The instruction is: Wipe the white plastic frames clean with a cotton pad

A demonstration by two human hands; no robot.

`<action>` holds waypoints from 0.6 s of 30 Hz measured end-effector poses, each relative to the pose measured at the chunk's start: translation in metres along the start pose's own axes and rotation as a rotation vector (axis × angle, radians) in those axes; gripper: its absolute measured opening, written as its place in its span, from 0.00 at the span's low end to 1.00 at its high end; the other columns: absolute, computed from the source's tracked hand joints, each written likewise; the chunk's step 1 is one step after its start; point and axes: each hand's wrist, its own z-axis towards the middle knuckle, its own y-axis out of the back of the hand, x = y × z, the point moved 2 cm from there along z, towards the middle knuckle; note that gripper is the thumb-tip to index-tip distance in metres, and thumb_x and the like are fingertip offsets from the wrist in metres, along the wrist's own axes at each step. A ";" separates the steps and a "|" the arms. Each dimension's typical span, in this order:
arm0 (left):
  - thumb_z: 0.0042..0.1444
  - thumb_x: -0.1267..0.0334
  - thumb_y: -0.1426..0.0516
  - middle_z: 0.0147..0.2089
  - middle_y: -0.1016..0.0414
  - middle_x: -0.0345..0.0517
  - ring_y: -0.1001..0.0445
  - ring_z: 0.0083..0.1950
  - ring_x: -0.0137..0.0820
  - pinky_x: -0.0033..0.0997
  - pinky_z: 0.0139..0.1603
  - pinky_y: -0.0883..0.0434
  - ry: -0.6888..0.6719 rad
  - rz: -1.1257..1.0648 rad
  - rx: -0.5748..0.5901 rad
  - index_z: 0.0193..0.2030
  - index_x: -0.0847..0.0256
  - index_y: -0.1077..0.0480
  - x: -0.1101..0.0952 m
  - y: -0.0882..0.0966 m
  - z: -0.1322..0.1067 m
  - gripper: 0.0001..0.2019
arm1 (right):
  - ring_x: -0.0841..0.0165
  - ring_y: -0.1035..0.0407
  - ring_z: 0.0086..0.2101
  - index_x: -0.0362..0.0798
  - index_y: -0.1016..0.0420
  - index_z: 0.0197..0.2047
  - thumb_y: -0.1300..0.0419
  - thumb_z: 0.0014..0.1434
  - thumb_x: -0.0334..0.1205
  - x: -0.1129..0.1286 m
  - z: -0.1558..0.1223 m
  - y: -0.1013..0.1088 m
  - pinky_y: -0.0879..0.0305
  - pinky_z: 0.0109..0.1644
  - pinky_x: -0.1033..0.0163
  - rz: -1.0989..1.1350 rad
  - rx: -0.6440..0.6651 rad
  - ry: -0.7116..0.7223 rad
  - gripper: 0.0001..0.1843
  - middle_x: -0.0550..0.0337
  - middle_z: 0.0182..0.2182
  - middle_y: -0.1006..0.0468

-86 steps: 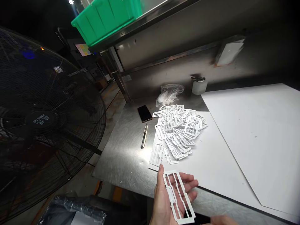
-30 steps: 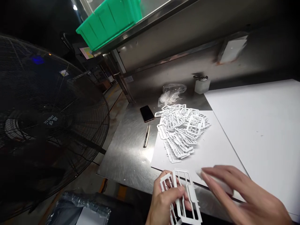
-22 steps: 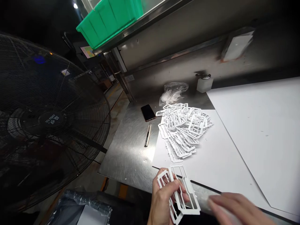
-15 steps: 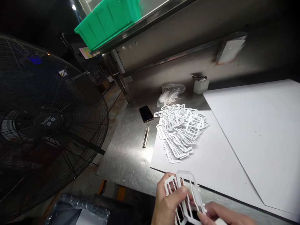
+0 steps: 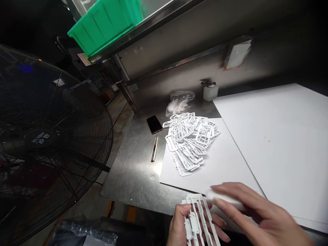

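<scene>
At the bottom of the view, my left hand (image 5: 179, 218) is closed around white plastic frames (image 5: 201, 218) with thin inner bars, thumb on the left edge and fingers behind. Just to the right, my right hand (image 5: 261, 212) grips a smooth white elongated object (image 5: 228, 199), its kind unclear; its blurred tip is close to the top corner of the held frames. Whether it touches them I cannot tell. Beyond both hands, a pile of similar white plastic frames (image 5: 191, 140) lies overlapping on a white sheet (image 5: 222, 171).
Left of the pile lie a phone (image 5: 154, 124) and a slim pen-like tool (image 5: 154, 148). Behind it are a clear plastic bag (image 5: 178, 104) and a small bottle (image 5: 210, 92). A large fan (image 5: 51, 136) stands left; a green bin (image 5: 107, 25) sits on the shelf above.
My right hand has risen from the lower edge of the held frames to their upper right, carrying the white object. The held frames sit slightly lower. The camera view has shifted a little.
</scene>
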 end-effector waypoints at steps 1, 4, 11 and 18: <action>0.51 0.39 0.44 0.35 0.19 0.58 0.22 0.31 0.36 0.28 0.29 0.34 0.021 0.022 0.002 0.44 0.74 0.21 0.002 0.001 0.000 0.34 | 0.65 0.26 0.39 0.55 0.27 0.54 0.44 0.77 0.50 0.001 0.004 -0.004 0.27 0.38 0.74 0.035 0.038 0.020 0.11 0.60 0.44 0.27; 0.51 0.40 0.44 0.33 0.19 0.59 0.23 0.29 0.37 0.29 0.30 0.33 0.032 0.030 0.001 0.44 0.75 0.21 0.004 0.003 0.001 0.34 | 0.66 0.27 0.37 0.53 0.26 0.51 0.49 0.79 0.47 -0.001 0.011 -0.008 0.27 0.36 0.71 0.011 0.059 0.058 0.13 0.58 0.41 0.28; 0.53 0.40 0.49 0.34 0.18 0.57 0.25 0.24 0.34 0.28 0.26 0.35 0.044 0.076 -0.004 0.44 0.71 0.22 0.001 0.007 0.001 0.33 | 0.66 0.28 0.38 0.54 0.29 0.53 0.48 0.78 0.44 -0.003 0.009 0.000 0.28 0.38 0.72 -0.115 -0.033 0.101 0.08 0.59 0.44 0.30; 0.52 0.42 0.47 0.29 0.20 0.57 0.28 0.20 0.33 0.28 0.24 0.37 0.028 0.095 -0.128 0.37 0.72 0.22 0.003 0.003 -0.003 0.30 | 0.68 0.27 0.32 0.52 0.30 0.54 0.57 0.80 0.37 -0.002 -0.002 -0.001 0.29 0.32 0.71 -0.248 0.163 0.265 0.14 0.57 0.43 0.31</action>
